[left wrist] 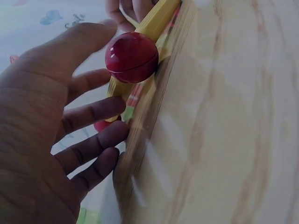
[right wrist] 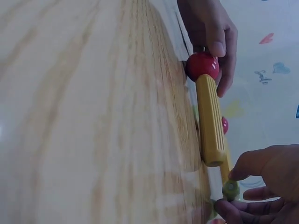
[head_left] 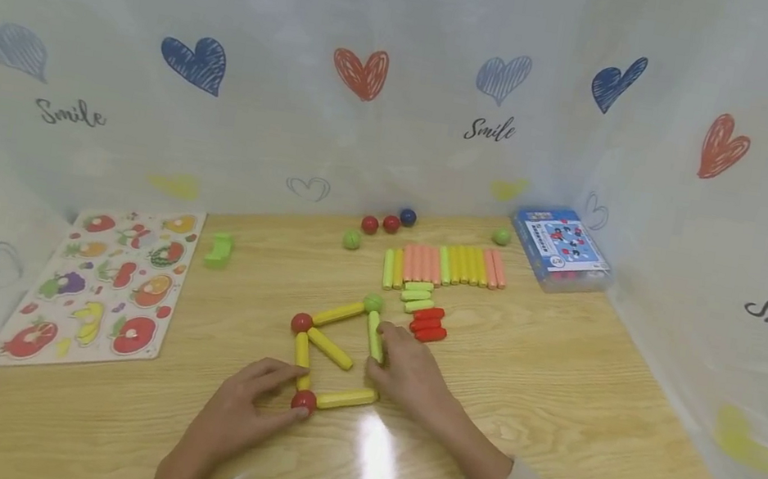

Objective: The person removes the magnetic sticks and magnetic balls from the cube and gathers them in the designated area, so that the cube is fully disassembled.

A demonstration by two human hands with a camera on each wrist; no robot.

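Two red balls, one green ball and a handful of yellow and green sticks make up a flat stick-and-ball frame (head_left: 333, 352) lying near the middle of the wooden table (head_left: 588, 419). The left hand (head_left: 239, 408) pinches the near red ball (head_left: 303, 401) between thumb and fingertips. The right hand (head_left: 409, 372) sits at the frame's right corner, fingers curled on the lower end of the green stick (head_left: 375, 336); exactly how they grip it is hard to tell from above.

Farther back there's a tidy row of spare sticks (head_left: 445, 265), a few short green and red ones in front of it, and loose balls (head_left: 386, 223) behind. A blue box (head_left: 561, 249) sits at the right rear, a fruit puzzle board (head_left: 105, 285) on the left. White sheeting printed with hearts and "Smile" walls everything in.

The left wrist view is blurry but shows the red ball close up on its yellow stick (left wrist: 156, 21). The right wrist view shows the bottom yellow stick (right wrist: 209, 121) ending short of the right fingers (right wrist: 261, 163), which the head view hides.
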